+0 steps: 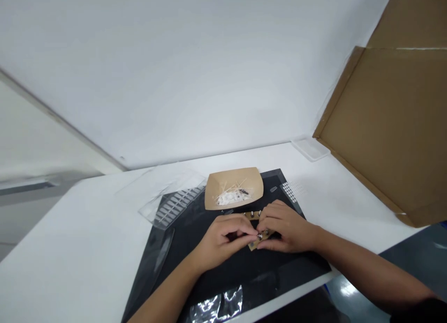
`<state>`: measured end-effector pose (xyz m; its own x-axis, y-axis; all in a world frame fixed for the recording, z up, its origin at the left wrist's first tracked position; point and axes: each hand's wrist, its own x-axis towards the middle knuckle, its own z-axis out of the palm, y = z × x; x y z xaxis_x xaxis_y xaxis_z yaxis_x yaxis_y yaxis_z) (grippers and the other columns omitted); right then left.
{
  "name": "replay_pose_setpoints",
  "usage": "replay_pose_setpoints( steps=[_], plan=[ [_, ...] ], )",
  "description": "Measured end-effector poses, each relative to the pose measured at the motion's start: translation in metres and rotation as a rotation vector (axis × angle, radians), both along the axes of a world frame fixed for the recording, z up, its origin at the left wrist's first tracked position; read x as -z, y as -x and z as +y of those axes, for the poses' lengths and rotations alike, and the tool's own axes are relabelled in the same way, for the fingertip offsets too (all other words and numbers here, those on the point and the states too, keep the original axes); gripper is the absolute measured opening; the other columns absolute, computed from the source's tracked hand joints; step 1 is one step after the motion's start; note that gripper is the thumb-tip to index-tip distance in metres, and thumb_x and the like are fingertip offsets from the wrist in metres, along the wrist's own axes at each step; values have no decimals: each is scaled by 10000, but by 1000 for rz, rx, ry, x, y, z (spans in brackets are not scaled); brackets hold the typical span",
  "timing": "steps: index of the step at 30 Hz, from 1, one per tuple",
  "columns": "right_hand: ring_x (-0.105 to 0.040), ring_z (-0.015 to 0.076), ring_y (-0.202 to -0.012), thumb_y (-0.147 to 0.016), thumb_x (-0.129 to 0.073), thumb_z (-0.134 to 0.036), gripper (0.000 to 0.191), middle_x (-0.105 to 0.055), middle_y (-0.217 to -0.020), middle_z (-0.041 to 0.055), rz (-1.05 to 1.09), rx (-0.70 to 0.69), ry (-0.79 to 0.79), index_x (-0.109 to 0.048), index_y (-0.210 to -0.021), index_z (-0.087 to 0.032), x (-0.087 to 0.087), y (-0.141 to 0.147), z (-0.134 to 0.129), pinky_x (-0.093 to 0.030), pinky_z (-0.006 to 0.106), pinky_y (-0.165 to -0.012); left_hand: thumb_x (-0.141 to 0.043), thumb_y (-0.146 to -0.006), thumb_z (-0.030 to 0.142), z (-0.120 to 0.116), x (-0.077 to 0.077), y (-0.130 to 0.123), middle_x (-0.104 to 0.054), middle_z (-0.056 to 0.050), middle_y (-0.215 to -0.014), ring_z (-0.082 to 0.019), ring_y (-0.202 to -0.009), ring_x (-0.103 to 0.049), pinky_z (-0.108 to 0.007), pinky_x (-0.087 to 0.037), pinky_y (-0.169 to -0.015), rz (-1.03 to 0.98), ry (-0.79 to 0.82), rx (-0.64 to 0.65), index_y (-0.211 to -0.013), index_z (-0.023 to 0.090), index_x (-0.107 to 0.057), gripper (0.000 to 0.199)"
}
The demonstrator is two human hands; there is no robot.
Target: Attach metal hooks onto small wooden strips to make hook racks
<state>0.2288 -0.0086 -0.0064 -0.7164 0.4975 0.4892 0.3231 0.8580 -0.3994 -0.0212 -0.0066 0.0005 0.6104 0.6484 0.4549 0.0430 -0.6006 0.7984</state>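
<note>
Over the black mat [195,276], my left hand [228,237] has thumb and forefinger pinched together at a tiny shiny metal piece [260,237]. That piece sits at the front of a tan strip [252,246] that looks like cardboard. My right hand [286,227] is curled over the strip's right side and grips it, fingers close to my left fingertips. Several small dark and metallic pieces stand along the strip, some showing behind my hands. My fingers hide much of the strip, and I cannot tell exactly what the left fingertips hold.
Behind my hands stands a paper tray [251,176] with thin sticks and white bits. To its left lies a clear plastic sheet [174,209] with rows of pale tabs; to its right, a sheet of white dots [289,191]. A clear lid [310,149] and cardboard panel [387,127] stand far right.
</note>
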Motion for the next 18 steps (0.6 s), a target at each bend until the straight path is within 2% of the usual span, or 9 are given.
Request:
replay_pose_setpoints(
  steps=[5, 9, 14, 18],
  plan=[
    [-577, 173, -807, -1133, -502, -403, 311, -688, -862, 17, -3, 10, -102, -627, -935, -197, 3, 4, -2, -364, 343, -774, -760, -962, 223, -4, 2, -5, -761, -88, -859, -132, -710, -705, -214, -565, -645, -53, 28, -45, -965, 165, -832, 93],
    [-554, 173, -759, -1133, -485, -345, 290, -676, -816, 15, 38, 63, -143, -636, -936, -196, 1, 4, -5, -333, 356, -752, -751, -967, 220, -7, 1, -6, -767, -85, -876, -129, -723, -708, -202, -564, -646, -50, 65, -90, -980, 168, -831, 96],
    [-549, 168, -728, -1136, -456, -329, 311, -666, -788, 12, 77, 89, -66, -634, -916, -199, -8, 5, -9, -294, 365, -730, -731, -987, 273, -12, -1, -8, -750, -91, -903, -102, -607, -693, -194, -568, -575, -94, 331, -50, -971, 138, -810, 157],
    [-566, 159, -710, -1152, -411, -371, 376, -664, -768, 4, 124, 61, 44, -635, -902, -202, -11, 8, -11, -295, 371, -739, -760, -969, 304, -14, 1, -10, -741, -98, -857, -130, -636, -726, -227, -603, -621, -163, 457, -30, -951, 108, -799, 200]
  ],
)
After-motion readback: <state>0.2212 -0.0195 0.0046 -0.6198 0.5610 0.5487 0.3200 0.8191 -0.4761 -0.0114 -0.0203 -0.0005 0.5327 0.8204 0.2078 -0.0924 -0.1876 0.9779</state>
